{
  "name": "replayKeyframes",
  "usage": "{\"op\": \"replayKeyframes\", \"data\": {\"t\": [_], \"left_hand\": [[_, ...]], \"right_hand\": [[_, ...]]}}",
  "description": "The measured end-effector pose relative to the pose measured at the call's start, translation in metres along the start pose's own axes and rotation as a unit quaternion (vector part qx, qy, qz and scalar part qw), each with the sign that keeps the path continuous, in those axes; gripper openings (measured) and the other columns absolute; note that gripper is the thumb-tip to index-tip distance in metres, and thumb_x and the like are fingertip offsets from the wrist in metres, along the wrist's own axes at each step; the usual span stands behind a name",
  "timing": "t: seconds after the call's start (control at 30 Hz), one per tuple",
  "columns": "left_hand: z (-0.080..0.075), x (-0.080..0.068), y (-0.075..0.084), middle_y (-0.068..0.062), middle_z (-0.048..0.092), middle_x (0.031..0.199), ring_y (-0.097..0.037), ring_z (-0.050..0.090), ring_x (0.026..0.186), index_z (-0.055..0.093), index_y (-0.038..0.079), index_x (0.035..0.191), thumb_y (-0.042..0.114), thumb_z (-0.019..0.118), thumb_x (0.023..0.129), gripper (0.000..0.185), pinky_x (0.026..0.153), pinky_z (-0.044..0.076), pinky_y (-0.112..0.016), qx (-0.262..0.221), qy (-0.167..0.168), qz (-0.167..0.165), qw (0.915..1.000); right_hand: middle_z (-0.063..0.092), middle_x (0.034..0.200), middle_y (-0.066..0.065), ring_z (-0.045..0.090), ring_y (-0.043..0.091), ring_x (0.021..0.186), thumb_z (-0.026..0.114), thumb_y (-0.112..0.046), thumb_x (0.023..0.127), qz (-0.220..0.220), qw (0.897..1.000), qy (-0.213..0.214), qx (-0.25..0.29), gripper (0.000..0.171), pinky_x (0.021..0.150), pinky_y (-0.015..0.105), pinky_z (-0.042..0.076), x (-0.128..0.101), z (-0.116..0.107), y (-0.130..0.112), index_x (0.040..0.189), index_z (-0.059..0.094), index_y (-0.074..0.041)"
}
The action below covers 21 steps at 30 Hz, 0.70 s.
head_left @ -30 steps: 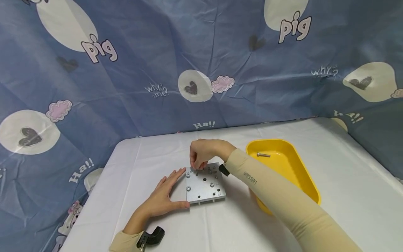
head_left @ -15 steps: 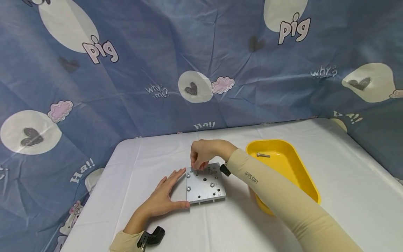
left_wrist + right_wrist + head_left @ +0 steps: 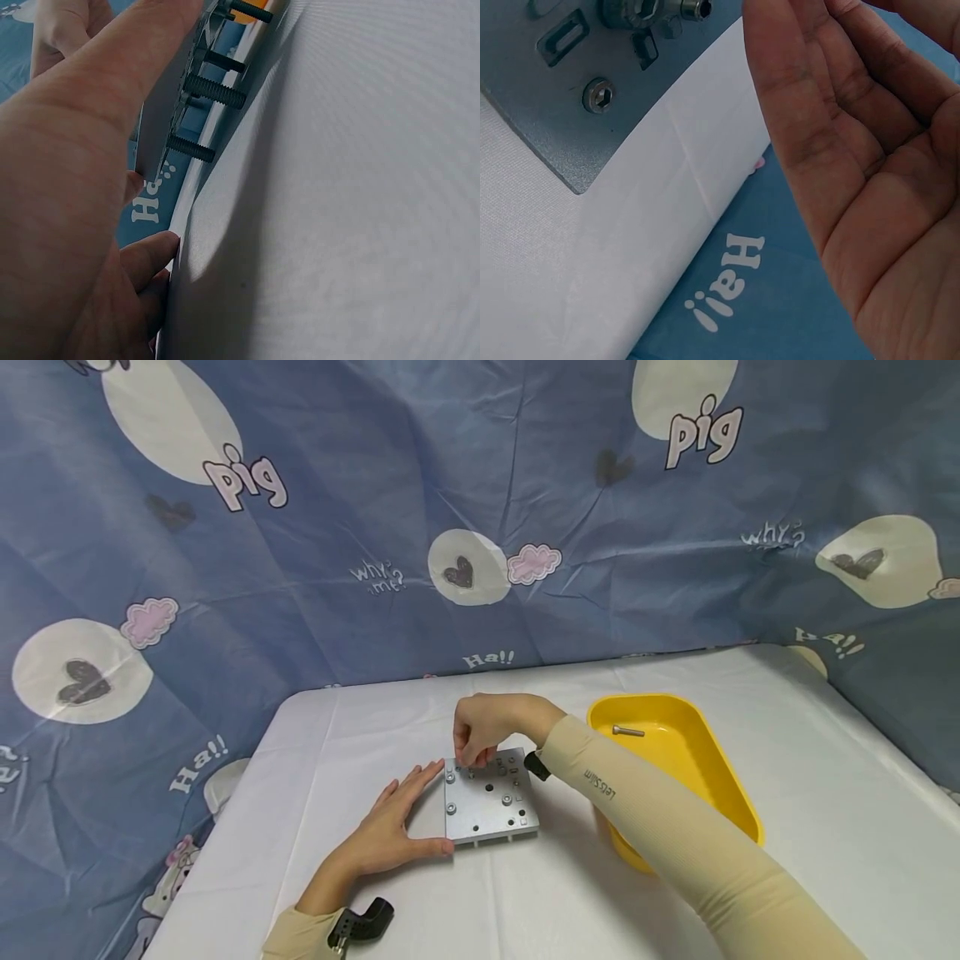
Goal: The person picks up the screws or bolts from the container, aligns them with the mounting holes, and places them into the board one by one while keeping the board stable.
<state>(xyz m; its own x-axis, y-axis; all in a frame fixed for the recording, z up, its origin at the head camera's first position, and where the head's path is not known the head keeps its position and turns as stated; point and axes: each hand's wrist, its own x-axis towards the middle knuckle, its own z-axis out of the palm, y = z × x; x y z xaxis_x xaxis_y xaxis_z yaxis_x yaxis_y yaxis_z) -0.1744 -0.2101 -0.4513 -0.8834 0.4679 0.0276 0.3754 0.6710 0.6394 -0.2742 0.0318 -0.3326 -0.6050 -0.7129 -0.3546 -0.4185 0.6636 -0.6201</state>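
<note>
A grey metal plate (image 3: 487, 806) with several holes and socket-head screws lies on the white table. My left hand (image 3: 378, 839) is spread along its left side, thumb at the near corner and a straight forefinger at the far one. Over the plate's far left part, my right hand (image 3: 483, 731) bends down with curled fingers. Its fingertips pinch a small screw (image 3: 472, 774) standing at a hole; they hide most of it. Threaded screw shafts (image 3: 216, 91) stick out below the plate in the left wrist view. In the right wrist view, the palm stands beside the plate (image 3: 547, 127).
To the right, partly behind the right sleeve (image 3: 622, 802), is a yellow tray (image 3: 720, 760) with one loose screw (image 3: 628, 731) inside. A blue printed cloth (image 3: 375, 635) hangs behind the table's far edge.
Less of the shaft under the right fingertips shows than a second ago. Both hands and the plate otherwise keep their places; the head view shifts slightly.
</note>
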Motion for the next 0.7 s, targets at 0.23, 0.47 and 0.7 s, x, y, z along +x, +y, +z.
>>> {"op": "replayKeyframes", "data": {"t": [0.23,0.47,0.7], "left_hand": [[0.0001,0.0,-0.0006,-0.011,0.031,0.178,-0.043,0.023,0.166,0.026,0.028,0.172,0.062,0.091,0.077,0.12,0.132,0.008,-0.072,0.001,0.003,0.009,1.0],[-0.0002,0.0,0.0,-0.012,0.03,0.178,-0.044,0.023,0.166,0.027,0.025,0.172,0.062,0.091,0.077,0.121,0.132,0.008,-0.072,0.004,0.002,0.009,0.9999],[0.0012,0.0009,-0.0018,-0.011,0.031,0.178,-0.043,0.024,0.165,0.027,0.026,0.172,0.062,0.091,0.077,0.121,0.132,0.009,-0.071,0.015,0.005,0.008,0.9999]], "right_hand": [[0.075,0.076,0.001,0.072,0.011,0.07,0.078,-0.01,0.099,0.012,1.0,-0.001,-0.004,0.013,0.076,0.03,0.067,-0.0016,-0.0005,-0.0022,0.086,0.08,-0.01],[0.076,0.078,0.001,0.072,0.011,0.071,0.078,-0.01,0.099,0.017,1.0,0.0,-0.003,0.013,0.076,0.031,0.067,-0.0041,-0.0019,0.0001,0.085,0.079,-0.011],[0.078,0.08,0.003,0.074,0.012,0.071,0.079,-0.008,0.097,0.013,1.0,0.006,-0.002,0.01,0.077,0.032,0.068,-0.0086,-0.0046,0.0041,0.087,0.081,-0.01]]}}
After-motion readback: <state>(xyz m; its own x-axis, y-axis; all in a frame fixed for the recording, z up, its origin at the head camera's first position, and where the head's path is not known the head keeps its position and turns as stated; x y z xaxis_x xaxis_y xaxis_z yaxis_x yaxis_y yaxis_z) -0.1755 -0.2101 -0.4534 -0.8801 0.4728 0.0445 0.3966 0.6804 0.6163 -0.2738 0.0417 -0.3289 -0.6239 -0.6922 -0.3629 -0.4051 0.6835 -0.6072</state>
